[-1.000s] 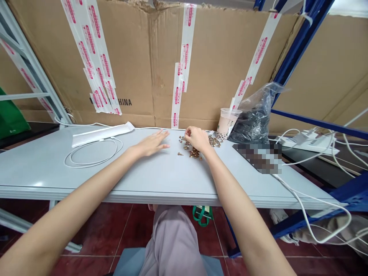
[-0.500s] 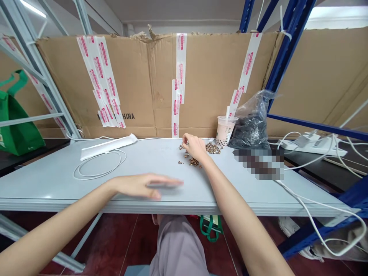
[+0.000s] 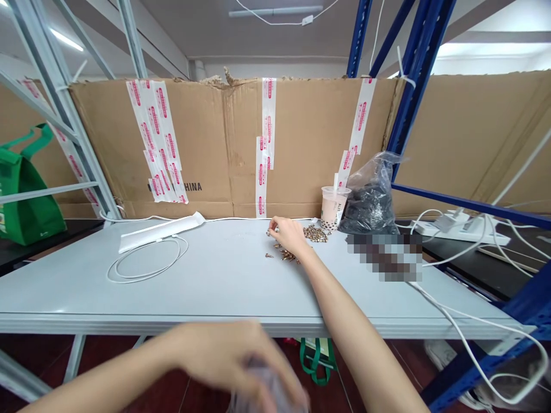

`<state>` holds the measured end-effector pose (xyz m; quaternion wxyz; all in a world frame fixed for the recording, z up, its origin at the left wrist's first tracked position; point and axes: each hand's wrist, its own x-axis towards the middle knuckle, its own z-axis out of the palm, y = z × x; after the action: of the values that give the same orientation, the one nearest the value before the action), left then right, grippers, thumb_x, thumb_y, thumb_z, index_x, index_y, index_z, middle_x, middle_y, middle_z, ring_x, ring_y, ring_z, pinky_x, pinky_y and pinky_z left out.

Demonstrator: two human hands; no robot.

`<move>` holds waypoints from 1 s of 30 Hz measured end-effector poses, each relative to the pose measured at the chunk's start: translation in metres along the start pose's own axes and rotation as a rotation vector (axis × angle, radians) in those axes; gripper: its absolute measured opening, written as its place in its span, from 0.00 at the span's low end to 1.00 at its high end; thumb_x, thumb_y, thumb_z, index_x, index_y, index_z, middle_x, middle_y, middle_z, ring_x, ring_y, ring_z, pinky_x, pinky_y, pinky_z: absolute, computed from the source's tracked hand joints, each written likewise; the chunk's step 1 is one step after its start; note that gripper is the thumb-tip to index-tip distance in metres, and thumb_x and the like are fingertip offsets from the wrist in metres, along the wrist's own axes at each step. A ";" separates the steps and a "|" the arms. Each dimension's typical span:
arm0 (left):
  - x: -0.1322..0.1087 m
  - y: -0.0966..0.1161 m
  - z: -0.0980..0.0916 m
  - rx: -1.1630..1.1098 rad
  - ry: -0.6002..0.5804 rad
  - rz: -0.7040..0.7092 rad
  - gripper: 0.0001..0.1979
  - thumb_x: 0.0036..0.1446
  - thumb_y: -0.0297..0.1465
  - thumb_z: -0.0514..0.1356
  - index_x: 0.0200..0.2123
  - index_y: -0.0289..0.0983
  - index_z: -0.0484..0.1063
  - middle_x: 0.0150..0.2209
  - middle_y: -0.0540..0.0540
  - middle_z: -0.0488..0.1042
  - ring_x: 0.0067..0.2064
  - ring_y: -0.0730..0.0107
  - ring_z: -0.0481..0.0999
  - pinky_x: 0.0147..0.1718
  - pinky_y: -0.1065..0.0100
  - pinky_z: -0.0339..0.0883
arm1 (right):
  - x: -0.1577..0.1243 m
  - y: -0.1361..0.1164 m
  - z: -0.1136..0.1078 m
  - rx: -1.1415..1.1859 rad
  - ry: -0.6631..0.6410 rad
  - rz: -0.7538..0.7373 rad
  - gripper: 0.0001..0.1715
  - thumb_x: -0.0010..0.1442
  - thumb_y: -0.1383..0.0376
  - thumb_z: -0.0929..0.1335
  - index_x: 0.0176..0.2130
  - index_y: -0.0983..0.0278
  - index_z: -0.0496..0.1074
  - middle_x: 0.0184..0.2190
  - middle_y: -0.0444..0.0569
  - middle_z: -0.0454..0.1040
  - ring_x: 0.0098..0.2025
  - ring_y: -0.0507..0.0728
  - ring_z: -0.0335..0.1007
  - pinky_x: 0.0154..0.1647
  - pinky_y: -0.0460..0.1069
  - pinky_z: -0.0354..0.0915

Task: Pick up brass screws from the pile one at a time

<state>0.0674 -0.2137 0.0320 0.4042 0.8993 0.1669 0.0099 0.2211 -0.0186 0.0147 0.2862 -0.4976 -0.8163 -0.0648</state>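
My right hand [image 3: 289,235] is over the small brass-coloured screws [image 3: 289,255] on the grey table [image 3: 206,287]. Its thumb and fingers are closed in a pinch; whatever is between the fingertips is too small to make out. One loose screw [image 3: 269,256] lies just left of the heap. Behind the wrist is another cluster of small brass-coloured pieces [image 3: 315,233], close to a drink cup. Blurred by motion, my left hand [image 3: 235,358] hangs in front of the table's near edge, above my lap. Its thumb and fingers are apart, and nothing shows in it.
The drink cup [image 3: 331,209] with a straw stands beside a clear bag of dark material [image 3: 369,201]. At left lie a white strip-like object [image 3: 161,232] and a coiled white cable [image 3: 146,267]. Cardboard [image 3: 206,143] closes off the back. A power strip [image 3: 460,228] sits at right.
My left hand has moved from above the tabletop toward me, past the near edge. My right hand stays pinched at the screws. The camera view has tilted up slightly.
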 end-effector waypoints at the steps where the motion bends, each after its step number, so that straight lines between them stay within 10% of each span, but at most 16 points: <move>1: -0.003 -0.005 -0.018 0.010 0.173 -0.035 0.19 0.55 0.40 0.55 0.48 0.42 0.70 0.45 0.47 0.74 0.45 0.66 0.73 0.45 0.70 0.64 | -0.001 -0.001 -0.001 0.004 -0.018 0.004 0.08 0.55 0.64 0.62 0.35 0.61 0.69 0.35 0.45 0.75 0.37 0.54 0.68 0.30 0.46 0.52; 5: -0.024 -0.070 -0.103 0.294 0.744 -0.277 0.16 0.53 0.41 0.55 0.40 0.39 0.74 0.44 0.46 0.75 0.46 0.63 0.71 0.49 0.64 0.60 | -0.002 -0.005 -0.005 0.038 -0.127 0.003 0.08 0.52 0.65 0.63 0.33 0.61 0.71 0.34 0.45 0.75 0.36 0.54 0.68 0.30 0.46 0.52; 10: -0.057 -0.163 -0.169 0.492 0.967 -0.558 0.18 0.48 0.42 0.57 0.39 0.38 0.74 0.42 0.44 0.75 0.45 0.58 0.71 0.45 0.63 0.61 | -0.005 -0.012 -0.008 0.104 -0.226 -0.022 0.08 0.49 0.65 0.64 0.30 0.62 0.72 0.33 0.45 0.76 0.33 0.53 0.67 0.29 0.45 0.52; 17: -0.079 -0.225 -0.165 0.518 1.094 -0.604 0.17 0.48 0.39 0.56 0.37 0.35 0.74 0.38 0.43 0.76 0.39 0.62 0.72 0.39 0.66 0.62 | -0.005 -0.011 -0.005 0.193 -0.270 -0.111 0.08 0.49 0.67 0.63 0.31 0.62 0.71 0.32 0.44 0.75 0.32 0.51 0.66 0.29 0.44 0.53; 30: -0.073 -0.196 -0.156 0.607 0.956 -0.581 0.17 0.46 0.37 0.58 0.40 0.38 0.73 0.38 0.46 0.75 0.41 0.63 0.70 0.40 0.67 0.61 | -0.003 -0.010 0.003 0.369 -0.305 -0.127 0.08 0.47 0.68 0.62 0.29 0.65 0.70 0.28 0.44 0.73 0.29 0.49 0.65 0.30 0.43 0.55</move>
<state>-0.0826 -0.0020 0.0023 -0.0015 0.7880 0.5615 0.2526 0.2120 -0.0245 0.0128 0.2409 -0.3887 -0.8776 0.1436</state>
